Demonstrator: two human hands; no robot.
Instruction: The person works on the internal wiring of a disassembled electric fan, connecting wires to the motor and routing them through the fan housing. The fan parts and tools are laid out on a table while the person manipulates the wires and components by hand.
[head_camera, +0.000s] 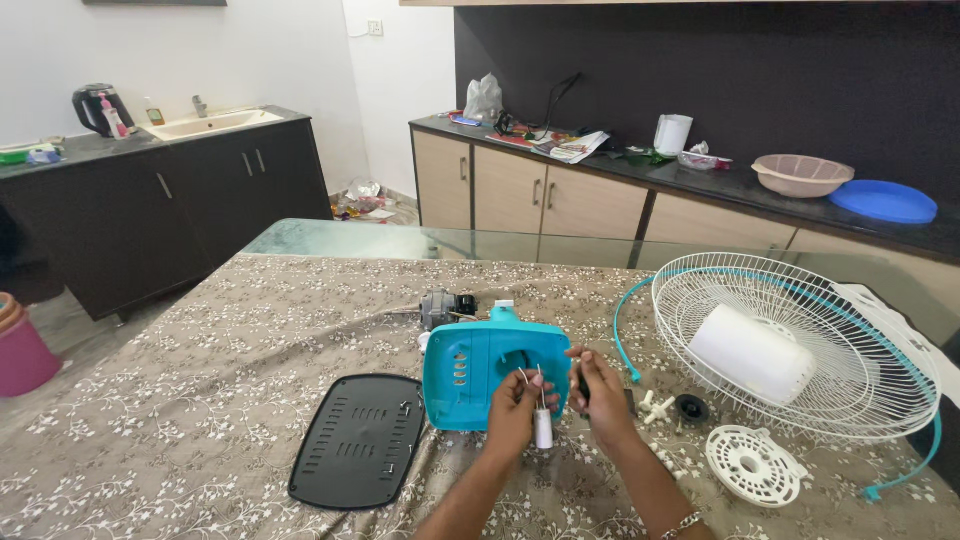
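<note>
The left hand (515, 400) is pinching a small white capacitor (543, 428) by its thin leads, over the bench (200, 400) before the teal housing (480, 370). The right hand (600, 390) is gripping something dark. It looks light and rigid; hold the body, since the leads seem fragile.

Fan grille (800, 340) crowds right; open tablecloth (200, 400) left

Just one view here, a head cam worn by the person, looking forward and down over a table (200, 400) with a floral cloth. It's close enough that both forearms come in from the near edge at bottom centre, hands (560, 395) about mid-frame. Wide lens too: it takes in a sink counter (150, 150) far left and a long cabinet run (600, 190) far right. No second view to overlap with.
</note>
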